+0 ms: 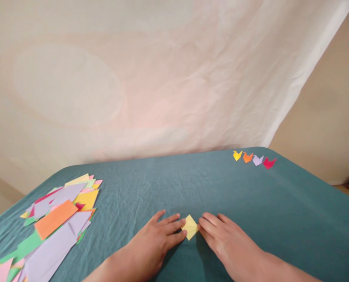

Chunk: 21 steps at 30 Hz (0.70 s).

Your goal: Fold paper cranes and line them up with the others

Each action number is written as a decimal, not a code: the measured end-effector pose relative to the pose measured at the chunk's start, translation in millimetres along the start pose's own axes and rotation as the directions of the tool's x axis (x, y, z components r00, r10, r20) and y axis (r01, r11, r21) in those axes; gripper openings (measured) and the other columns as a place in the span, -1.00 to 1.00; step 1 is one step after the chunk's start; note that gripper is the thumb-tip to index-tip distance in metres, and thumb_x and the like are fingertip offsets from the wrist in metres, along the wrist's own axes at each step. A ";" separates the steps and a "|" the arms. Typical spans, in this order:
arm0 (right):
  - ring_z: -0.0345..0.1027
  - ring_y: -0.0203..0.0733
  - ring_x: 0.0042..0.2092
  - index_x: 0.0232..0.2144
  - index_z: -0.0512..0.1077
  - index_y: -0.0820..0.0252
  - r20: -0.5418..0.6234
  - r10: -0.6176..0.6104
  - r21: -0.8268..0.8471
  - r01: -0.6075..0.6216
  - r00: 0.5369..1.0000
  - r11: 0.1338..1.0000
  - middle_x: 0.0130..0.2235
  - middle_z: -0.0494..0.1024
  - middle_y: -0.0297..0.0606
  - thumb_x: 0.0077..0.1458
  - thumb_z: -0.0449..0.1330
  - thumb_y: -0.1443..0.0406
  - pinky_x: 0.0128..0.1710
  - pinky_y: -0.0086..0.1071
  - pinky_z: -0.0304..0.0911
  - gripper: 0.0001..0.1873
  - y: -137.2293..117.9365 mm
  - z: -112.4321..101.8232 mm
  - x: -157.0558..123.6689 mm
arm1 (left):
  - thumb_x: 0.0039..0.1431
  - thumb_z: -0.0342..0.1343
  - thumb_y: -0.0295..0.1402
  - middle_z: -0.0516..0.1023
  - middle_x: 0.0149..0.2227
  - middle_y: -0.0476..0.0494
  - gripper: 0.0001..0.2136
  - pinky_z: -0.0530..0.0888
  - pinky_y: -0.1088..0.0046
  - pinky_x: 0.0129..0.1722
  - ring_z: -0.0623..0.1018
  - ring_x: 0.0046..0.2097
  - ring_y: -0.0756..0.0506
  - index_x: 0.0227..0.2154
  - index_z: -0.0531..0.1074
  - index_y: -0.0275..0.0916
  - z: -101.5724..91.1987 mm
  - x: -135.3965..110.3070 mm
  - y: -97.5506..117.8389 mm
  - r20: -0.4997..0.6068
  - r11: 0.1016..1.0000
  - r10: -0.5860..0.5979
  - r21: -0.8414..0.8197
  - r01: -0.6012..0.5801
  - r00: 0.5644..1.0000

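A small piece of pale yellow paper (190, 227), folded into a diamond, lies on the cloth close in front of me, with creases showing on its face. My left hand (159, 239) holds its left corner between thumb and index finger, while the other fingers are spread. At the opposite corner, my right hand (224, 237) has its fingers close together, gripping the tip; its thumb is mostly hidden. Both palms face down, low over the table.
A teal cloth covers the table (150, 184). Loose coloured paper sheets (56, 219) lie in an overlapping pile at the left. Several folded paper birds, including an orange one (248, 157) and a red one (269, 163), form a row at the far right. A pale sheet (162, 78) hangs behind.
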State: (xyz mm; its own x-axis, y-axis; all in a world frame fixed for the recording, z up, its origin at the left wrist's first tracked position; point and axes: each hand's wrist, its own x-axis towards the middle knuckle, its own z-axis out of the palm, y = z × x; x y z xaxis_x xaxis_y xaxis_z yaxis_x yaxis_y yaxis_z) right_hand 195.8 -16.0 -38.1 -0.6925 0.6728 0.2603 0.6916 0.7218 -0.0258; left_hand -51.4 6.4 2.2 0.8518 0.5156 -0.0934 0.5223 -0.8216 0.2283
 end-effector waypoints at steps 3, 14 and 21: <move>0.33 -0.24 -0.19 -0.38 0.50 0.10 -0.029 0.124 0.253 -0.113 0.992 0.961 -0.26 0.51 -0.34 0.09 0.05 0.51 -0.18 -0.32 0.20 -0.72 13.6 -5.4 1.6 | 0.14 -0.13 -0.59 0.45 0.03 -0.01 -0.64 0.25 0.29 0.12 0.38 0.10 -0.07 -0.14 0.43 -0.06 0.8 0.4 0.8 -0.147 0.991 -0.021 -0.132 0.002 0.989; 0.35 -0.26 -0.24 -0.46 0.51 0.12 -0.058 0.373 0.644 -0.251 0.926 0.723 -0.36 0.50 -0.33 -0.05 -0.05 0.61 -0.22 -0.40 0.21 -0.58 45.2 5.2 9.5 | -0.02 0.21 -0.29 0.44 -0.16 -0.09 -0.70 0.34 0.36 -0.10 0.41 -0.10 -0.15 -0.18 0.39 -0.15 5.9 50.0 4.9 -0.270 0.900 -0.414 -0.264 0.346 0.870; 0.33 -0.28 -0.25 -0.46 0.51 0.12 -0.080 0.365 0.632 -0.236 0.927 0.738 -0.35 0.48 -0.34 -0.06 -0.03 0.63 -0.22 -0.42 0.18 -0.58 45.8 7.6 6.6 | -0.15 0.20 -0.44 0.41 -0.24 -0.05 -0.75 0.30 0.40 -0.17 0.38 -0.17 -0.11 -0.32 0.37 -0.21 10.9 57.4 3.0 -0.186 0.857 -0.460 -0.349 0.379 0.868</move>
State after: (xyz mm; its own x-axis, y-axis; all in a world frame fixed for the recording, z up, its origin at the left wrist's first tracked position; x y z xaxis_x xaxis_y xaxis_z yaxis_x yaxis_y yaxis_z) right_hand 221.4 22.7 -44.9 -0.3732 0.8746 0.3096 0.5440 0.4766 -0.6907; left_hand -0.4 30.8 -13.1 0.4918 0.8707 -0.0054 0.7563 -0.4241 0.4982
